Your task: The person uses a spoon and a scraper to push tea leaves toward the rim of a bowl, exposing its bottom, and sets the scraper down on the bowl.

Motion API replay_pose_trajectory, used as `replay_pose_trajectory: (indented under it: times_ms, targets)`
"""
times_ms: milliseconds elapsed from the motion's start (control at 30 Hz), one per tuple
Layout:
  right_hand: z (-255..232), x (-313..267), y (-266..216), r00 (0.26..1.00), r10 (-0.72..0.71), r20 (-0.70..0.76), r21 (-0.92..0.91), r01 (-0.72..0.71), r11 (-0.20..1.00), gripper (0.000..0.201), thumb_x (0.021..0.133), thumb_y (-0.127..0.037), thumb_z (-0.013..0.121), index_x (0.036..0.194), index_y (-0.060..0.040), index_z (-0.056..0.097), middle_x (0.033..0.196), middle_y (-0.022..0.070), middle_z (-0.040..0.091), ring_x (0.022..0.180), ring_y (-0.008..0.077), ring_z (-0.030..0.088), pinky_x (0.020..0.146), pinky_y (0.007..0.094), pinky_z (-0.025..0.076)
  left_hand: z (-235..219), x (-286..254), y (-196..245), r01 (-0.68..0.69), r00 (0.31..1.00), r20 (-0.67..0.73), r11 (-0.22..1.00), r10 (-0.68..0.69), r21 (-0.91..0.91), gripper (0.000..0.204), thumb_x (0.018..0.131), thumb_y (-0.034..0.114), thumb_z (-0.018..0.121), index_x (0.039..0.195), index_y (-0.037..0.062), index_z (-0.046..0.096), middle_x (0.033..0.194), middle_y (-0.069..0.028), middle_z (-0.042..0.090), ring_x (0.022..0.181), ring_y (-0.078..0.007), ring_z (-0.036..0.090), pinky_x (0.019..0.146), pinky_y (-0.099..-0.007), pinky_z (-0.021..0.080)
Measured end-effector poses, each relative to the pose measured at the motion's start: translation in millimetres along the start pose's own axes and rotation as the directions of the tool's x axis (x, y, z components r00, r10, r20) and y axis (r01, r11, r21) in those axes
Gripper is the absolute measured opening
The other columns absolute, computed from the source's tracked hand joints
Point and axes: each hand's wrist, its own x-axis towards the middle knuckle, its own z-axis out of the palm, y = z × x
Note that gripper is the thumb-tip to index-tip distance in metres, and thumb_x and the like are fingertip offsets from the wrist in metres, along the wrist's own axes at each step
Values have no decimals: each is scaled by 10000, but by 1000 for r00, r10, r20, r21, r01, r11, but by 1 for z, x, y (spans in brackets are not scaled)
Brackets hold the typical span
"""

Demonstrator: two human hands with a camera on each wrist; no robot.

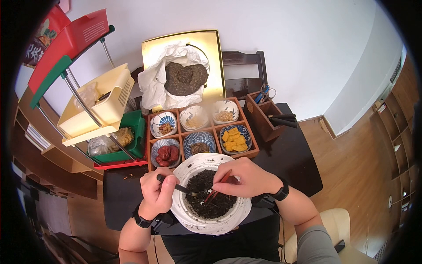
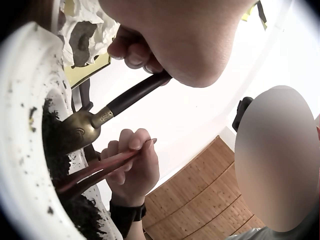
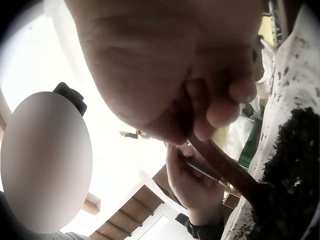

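1. The left hand [image 1: 157, 193] is gripping the dark handle of a small brass scoop [image 1: 181, 189], fingers curled tightly round it; the left wrist view is showing the scoop's blade [image 2: 80, 131] lying against the dark loose tea.
2. The right hand [image 1: 249, 177] is pinching a pair of reddish chopsticks [image 1: 217, 185] between thumb and curled fingers, and the tips are dipping into the tea close beside the scoop.
3. The loose tea [image 1: 206, 196] is sitting as a dark heap in the middle of a wide white dish [image 1: 211, 226], which is resting on the near edge of the black table [image 1: 290, 158], right in front of the person.
4. Both tools are meeting over the left half of the heap, the chopsticks slanting in from the right and the scoop coming in from the left.
5. Just behind the dish, a wooden tray [image 1: 251, 152] is holding six small bowls: one is carrying red dried fruit [image 1: 166, 154], another yellow pieces [image 1: 234, 140].
6. Further back, a dark pressed tea cake [image 1: 185, 78] is lying on crumpled white paper [image 1: 154, 86] against a gold box lid [image 1: 213, 48].
7. To the right of the tray, a wooden tool holder [image 1: 263, 121] is standing with scissors [image 1: 264, 91] in it.
8. On the left, a cream basket [image 1: 110, 99] and a green box [image 1: 138, 132] are sitting on a stand.
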Motion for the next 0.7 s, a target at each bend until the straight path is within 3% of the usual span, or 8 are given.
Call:
replay_pose_trajectory:
  times_ms: [167, 233, 367, 433, 567, 700]
  targets:
    - [6, 2, 4, 998, 1, -56, 14, 0, 1000, 140, 887, -159, 705, 915, -23, 685, 785, 55, 683, 660, 106, 638, 589, 234, 493, 0, 0, 0, 3, 1000, -3, 1000, -3, -3, 224, 932, 111, 556, 748, -10, 595, 614, -82, 592, 478, -177, 524, 483, -276, 393]
    - [7, 4, 2, 994, -106, 37, 28, 105, 994, 131, 887, -151, 702, 901, -21, 689, 769, 44, 682, 641, 94, 633, 579, 227, 490, 0, 0, 1, -3, 1000, -6, 1000, 3, 10, 225, 932, 110, 555, 745, -11, 596, 614, -82, 591, 478, -177, 522, 482, -276, 391]
    - [7, 3, 3, 991, -132, -2, 48, 132, 990, 137, 890, -153, 700, 893, -16, 694, 759, 46, 680, 623, 94, 634, 573, 226, 488, 0, -1, -1, 4, 1000, -12, 1000, -4, 0, 225, 931, 107, 555, 744, -11, 597, 614, -84, 590, 479, -178, 521, 482, -276, 389]
    - [1, 1, 1, 988, -78, -130, -49, 72, 996, 139, 899, -149, 688, 877, -13, 680, 734, 46, 675, 610, 101, 635, 558, 224, 481, 0, -1, 0, 8, 1000, -15, 1000, -8, 7, 225, 930, 108, 555, 745, -11, 598, 614, -84, 590, 480, -178, 523, 484, -275, 391]
    - [-1, 1, 1, 967, -76, -245, -126, 46, 991, 129, 905, -123, 661, 827, -24, 632, 657, 27, 648, 555, 94, 602, 526, 223, 457, 0, 0, 1, 14, 1000, -9, 1000, -14, -7, 223, 931, 106, 554, 746, -11, 600, 614, -83, 591, 481, -177, 528, 486, -275, 394]
    - [2, 1, 4, 981, -132, -144, -171, 107, 979, 118, 901, -121, 659, 842, -23, 630, 645, 27, 648, 531, 94, 594, 510, 229, 448, 0, 0, 0, 11, 1000, 4, 1000, -11, -2, 227, 934, 108, 557, 744, -8, 601, 614, -80, 591, 482, -176, 534, 488, -275, 396]
